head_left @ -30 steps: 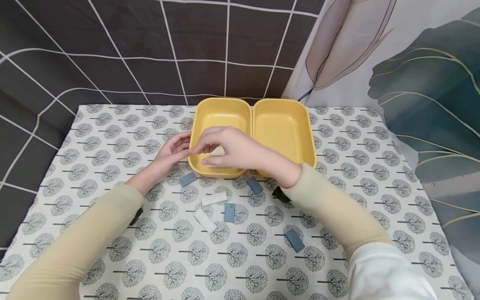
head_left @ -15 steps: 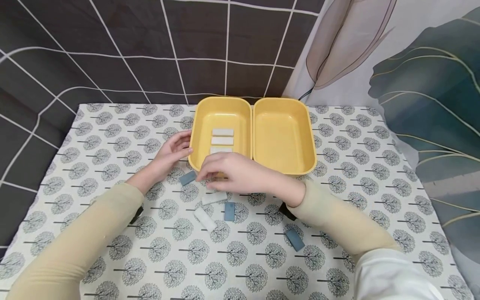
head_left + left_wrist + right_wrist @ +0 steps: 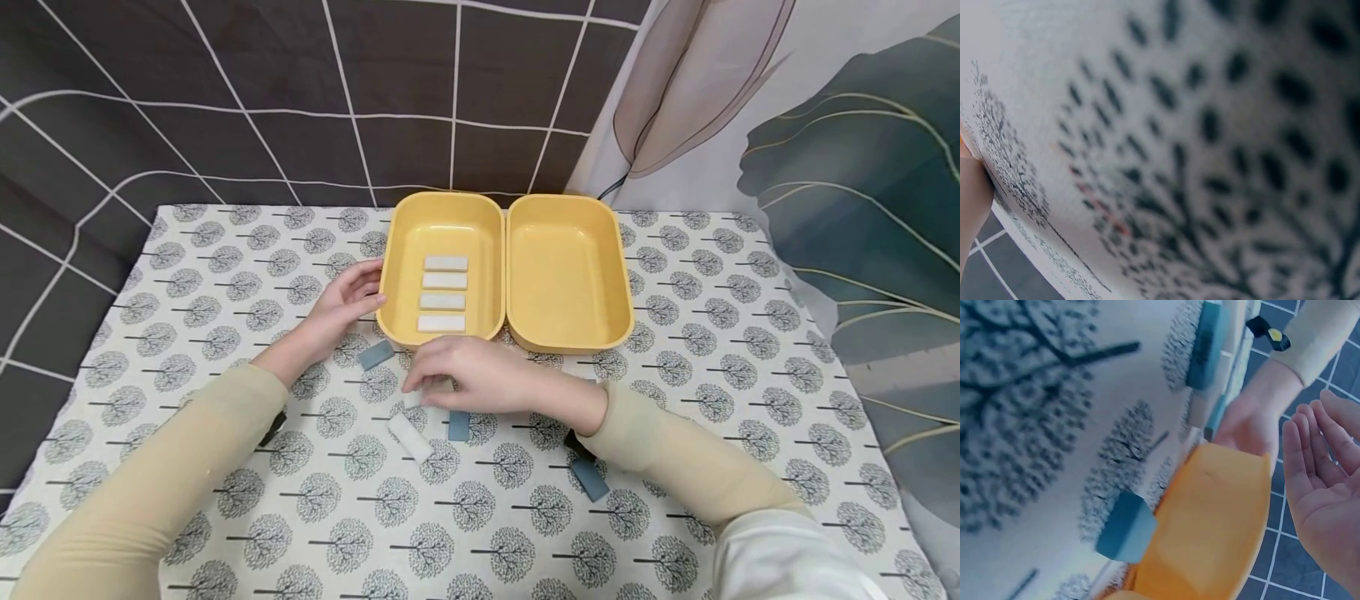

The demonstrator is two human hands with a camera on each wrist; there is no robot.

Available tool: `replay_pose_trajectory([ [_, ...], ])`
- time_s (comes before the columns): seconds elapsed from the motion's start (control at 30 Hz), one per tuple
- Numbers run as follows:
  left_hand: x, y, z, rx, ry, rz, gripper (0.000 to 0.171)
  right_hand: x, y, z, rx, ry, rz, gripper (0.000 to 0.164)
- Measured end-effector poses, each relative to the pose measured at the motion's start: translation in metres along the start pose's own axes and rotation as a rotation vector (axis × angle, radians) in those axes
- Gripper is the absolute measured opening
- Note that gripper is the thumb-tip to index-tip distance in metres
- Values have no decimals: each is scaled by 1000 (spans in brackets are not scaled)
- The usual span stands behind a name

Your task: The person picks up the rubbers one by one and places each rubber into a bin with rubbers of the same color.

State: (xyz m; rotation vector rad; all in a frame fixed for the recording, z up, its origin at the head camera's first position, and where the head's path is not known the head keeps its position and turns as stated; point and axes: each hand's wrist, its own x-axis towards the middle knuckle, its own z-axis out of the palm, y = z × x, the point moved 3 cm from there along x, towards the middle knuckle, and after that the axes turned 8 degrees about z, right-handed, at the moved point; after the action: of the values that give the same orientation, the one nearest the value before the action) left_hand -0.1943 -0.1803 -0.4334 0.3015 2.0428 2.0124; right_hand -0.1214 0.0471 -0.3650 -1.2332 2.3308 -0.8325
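My left hand [image 3: 341,307] rests against the left outer wall of the left yellow box [image 3: 402,212], thumb and fingertips close to the rim. Inside that box, several white blocks [image 3: 442,302] lie in a column, one above another. In the head view my right hand [image 3: 472,372] is over a white block [image 3: 412,399] and partly covers it. The right wrist view has the right hand's fingers [image 3: 1297,447] loosely bent, with nothing visible between them. A second white block [image 3: 410,439] lies nearer on the cloth. A blue-grey block [image 3: 458,427] sits partly under the right hand.
To the right, a second yellow box [image 3: 566,275] stands beside the first. More blue-grey blocks lie on the tree-print cloth: a left block [image 3: 376,356] near the left box and a right block [image 3: 589,480] below the right forearm. A dark tiled-pattern curtain [image 3: 401,150] hangs behind.
My right hand has moved from over the left box toward the front, down to a white block on the cloth. The column of white blocks in the box is now uncovered. The left hand stays put.
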Motion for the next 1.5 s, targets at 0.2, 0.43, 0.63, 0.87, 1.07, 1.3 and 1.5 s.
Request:
replay_pose_trajectory([
  [0.2, 0, -1, 0, -4, 4, -2, 66, -1, 4, 11, 19, -18, -11, 21],
  [0.43, 1, -1, 0, -10, 7, 3, 66, -1, 9, 19, -44, -50, -5, 21],
  [0.63, 1, 0, 0, -7, 10, 5, 66, 2, 15, 22, -66, -44, -30, 25],
  [0.87, 0, 0, 1, -15, 11, 7, 66, 4, 20, 25, -78, -82, -36, 33],
  [1.07, 0, -1, 0, -27, 14, 0, 67, 6, 24, 27, -57, -129, -13, 42],
  [1.3, 0, -1, 0, -28, 13, 5, 66, 11, 30, 31, -36, -131, -22, 47],
  [1.5, 0, -1, 1, -23, 13, 7, 66, 13, 33, 33, -12, -155, 1, 47],
])
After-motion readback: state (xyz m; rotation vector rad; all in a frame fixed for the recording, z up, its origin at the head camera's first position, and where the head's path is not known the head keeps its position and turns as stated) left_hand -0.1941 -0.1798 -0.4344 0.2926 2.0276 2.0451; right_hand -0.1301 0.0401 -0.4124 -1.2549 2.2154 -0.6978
